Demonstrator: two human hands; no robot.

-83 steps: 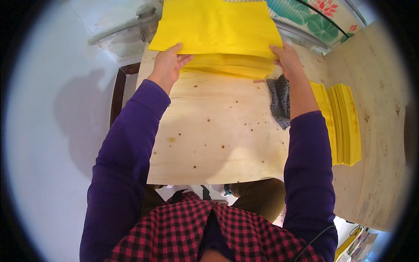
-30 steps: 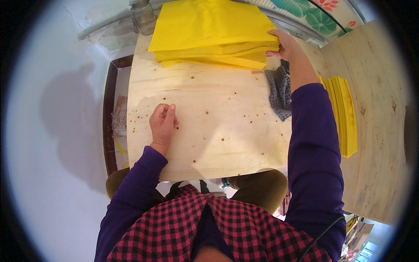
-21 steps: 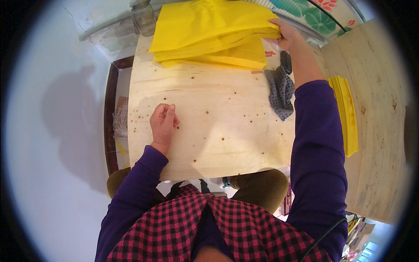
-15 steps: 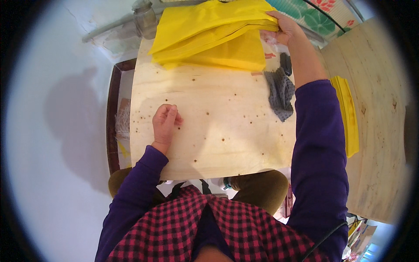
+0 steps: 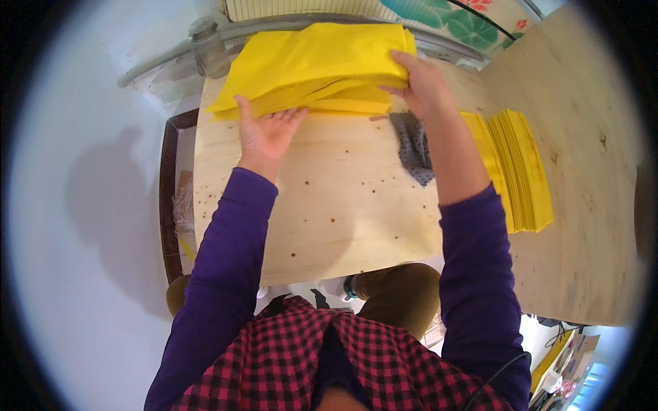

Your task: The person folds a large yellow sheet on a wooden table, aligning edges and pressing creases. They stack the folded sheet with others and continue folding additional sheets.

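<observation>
A stack of yellow fabric sheets (image 5: 315, 58) lies at the far side of the wooden table, its layers fanning apart along the near edge. My right hand (image 5: 421, 85) grips the stack's right edge, thumb on top and fingers underneath. At the near edge, toward the left, my left hand (image 5: 269, 133) is palm up with its fingers stretched out. Its fingertips meet the lower layers; whether they reach under them I cannot tell. A crumpled grey dotted cloth (image 5: 412, 147) lies close to my right forearm.
Folded yellow fabric (image 5: 524, 171) is piled on the wooden surface to the right, partly behind my right arm. A clear jar (image 5: 208, 48) stands at the far left corner. The table's wooden top (image 5: 329, 219) ends just before my knees. A white wall runs along the left.
My left hand has moved forward from the middle of the table to the fabric, its palm turned up and fingers opened. My right hand, still holding the stack's edge, has come nearer and left.
</observation>
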